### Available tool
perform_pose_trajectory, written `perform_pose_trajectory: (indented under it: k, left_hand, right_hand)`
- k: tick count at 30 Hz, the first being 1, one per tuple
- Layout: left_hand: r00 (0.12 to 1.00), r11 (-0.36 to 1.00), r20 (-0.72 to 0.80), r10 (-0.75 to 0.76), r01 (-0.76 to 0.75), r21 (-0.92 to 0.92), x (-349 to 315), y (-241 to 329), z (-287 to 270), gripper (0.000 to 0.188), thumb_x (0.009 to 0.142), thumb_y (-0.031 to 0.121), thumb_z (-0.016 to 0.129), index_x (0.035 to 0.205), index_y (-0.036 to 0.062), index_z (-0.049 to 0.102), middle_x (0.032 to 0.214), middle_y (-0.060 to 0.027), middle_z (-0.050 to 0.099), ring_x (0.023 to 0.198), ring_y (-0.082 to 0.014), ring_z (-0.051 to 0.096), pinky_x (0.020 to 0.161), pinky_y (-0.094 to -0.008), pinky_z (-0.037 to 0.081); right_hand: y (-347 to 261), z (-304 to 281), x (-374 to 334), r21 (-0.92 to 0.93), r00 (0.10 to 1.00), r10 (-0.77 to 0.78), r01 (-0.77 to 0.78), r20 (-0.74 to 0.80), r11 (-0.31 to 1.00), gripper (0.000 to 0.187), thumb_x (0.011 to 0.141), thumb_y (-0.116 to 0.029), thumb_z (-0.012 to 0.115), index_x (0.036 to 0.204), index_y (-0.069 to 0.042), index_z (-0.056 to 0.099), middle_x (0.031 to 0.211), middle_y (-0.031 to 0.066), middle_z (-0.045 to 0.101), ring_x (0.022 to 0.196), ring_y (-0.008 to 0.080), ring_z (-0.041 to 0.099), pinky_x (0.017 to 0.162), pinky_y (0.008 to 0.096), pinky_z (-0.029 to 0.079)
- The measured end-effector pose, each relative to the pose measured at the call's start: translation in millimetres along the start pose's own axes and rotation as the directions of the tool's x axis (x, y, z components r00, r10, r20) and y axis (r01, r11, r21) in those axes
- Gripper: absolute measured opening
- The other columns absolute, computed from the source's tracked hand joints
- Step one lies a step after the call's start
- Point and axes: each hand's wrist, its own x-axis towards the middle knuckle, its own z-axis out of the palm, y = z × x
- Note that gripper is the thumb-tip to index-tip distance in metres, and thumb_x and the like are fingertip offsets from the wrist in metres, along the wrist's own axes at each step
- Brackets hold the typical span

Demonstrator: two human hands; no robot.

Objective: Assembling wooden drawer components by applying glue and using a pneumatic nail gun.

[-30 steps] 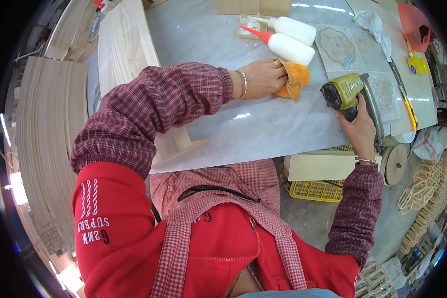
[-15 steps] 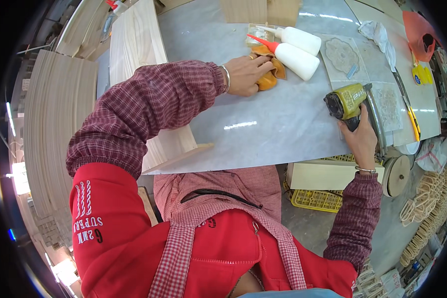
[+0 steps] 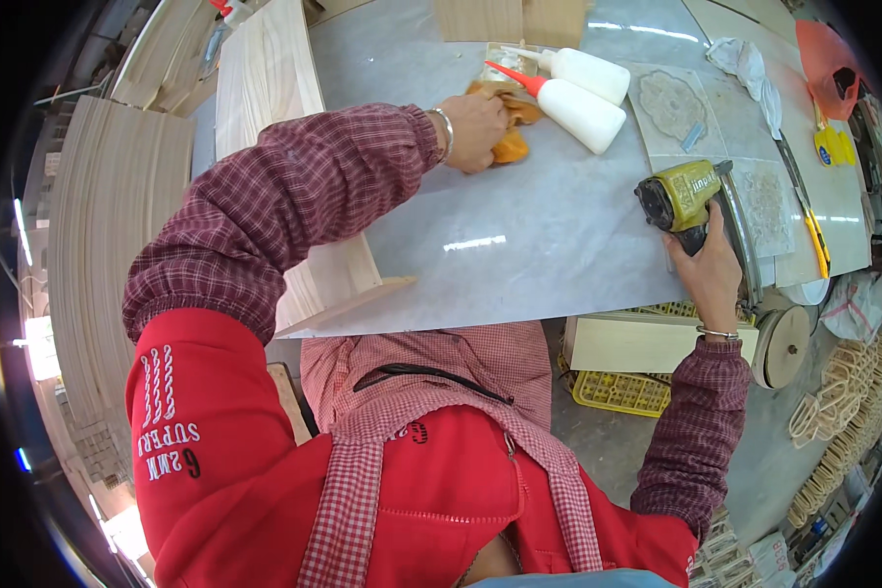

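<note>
My left hand is closed on a bunched orange cloth near the far middle of the table. Just right of the cloth lie two white squeeze bottles, one with a red nozzle and one with a white nozzle. A small clear box sits behind their tips. My right hand grips the handle of a yellow-green nail gun at the table's right front; its black end faces left. A wooden frame of pale boards stands on the table beneath my left forearm.
Stacked boards rise at the left. On the right of the grey table lie patterned sheets, a yellow utility knife and a white plastic bag. Below the edge are a yellow crate and a round disc.
My left hand has drawn the cloth a little to the left and away from the bottles, and the cloth is bunched differently. The right hand and nail gun have barely moved.
</note>
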Motion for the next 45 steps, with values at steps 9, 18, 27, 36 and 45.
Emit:
perform_pose_trajectory:
  k: [9,18,27,36,45]
  left_hand:
    - [0.891,0.925,0.419,-0.176,0.295,-0.239,-39,-23,-19,0.029,0.071,0.019,0.060,0.097,0.0057,0.061,0.086,-0.0127,0.066,0.078,-0.0303,0.061,0.074,-0.0370,0.050]
    - [0.928,0.419,0.120,-0.354,0.272,-0.866,-81,-79,-95,0.042,0.067,-0.007,0.052,0.108,0.0029,0.057,0.082,-0.0105,0.062,0.067,-0.0241,0.058,0.061,-0.0293,0.047]
    - [0.235,0.116,0.029,-0.971,0.579,-0.807,-353,-62,-69,0.028,0.077,0.004,0.054,0.105,0.0034,0.060,0.082,-0.0043,0.062,0.068,-0.0136,0.059,0.058,-0.0239,0.048]
    - [0.121,-0.069,0.221,-0.968,0.718,-0.693,-465,35,63,0.025,0.075,0.023,0.063,0.091,0.0037,0.062,0.074,-0.0084,0.064,0.065,-0.0235,0.061,0.062,-0.0327,0.050]
    - [0.255,0.254,-0.020,-0.967,0.948,-0.192,-457,13,156,0.052,0.080,0.051,0.051,0.098,0.0037,0.062,0.096,-0.0115,0.066,0.086,-0.0297,0.062,0.076,-0.0326,0.048]
  right_hand:
    - [0,-5,-2,0.005,0.999,0.031,-0.032,0.029,0.999,0.072,0.078,-0.037,0.066,0.137,-0.009,0.036,0.109,0.0154,0.064,0.087,0.0323,0.064,0.070,0.0366,0.049]
    - [4,5,1,0.006,0.999,0.000,0.000,0.048,1.000,0.071,0.080,-0.037,0.064,0.139,-0.011,0.035,0.122,0.0149,0.056,0.102,0.0327,0.058,0.080,0.0402,0.048]
    - [35,14,5,-0.239,0.969,-0.205,0.168,-0.139,0.956,0.061,0.086,-0.032,0.060,0.138,-0.007,0.039,0.121,0.0170,0.054,0.106,0.0340,0.053,0.090,0.0397,0.044]
    - [-50,-18,-1,-0.150,0.923,-0.302,0.272,-0.238,0.950,0.051,0.088,-0.027,0.059,0.133,-0.006,0.046,0.110,0.0154,0.058,0.096,0.0293,0.055,0.086,0.0367,0.044]
    - [-181,-30,-18,0.378,0.952,-0.259,0.181,0.164,0.908,0.038,0.086,-0.014,0.063,0.121,-0.002,0.057,0.096,0.0098,0.062,0.084,0.0182,0.058,0.077,0.0280,0.047]
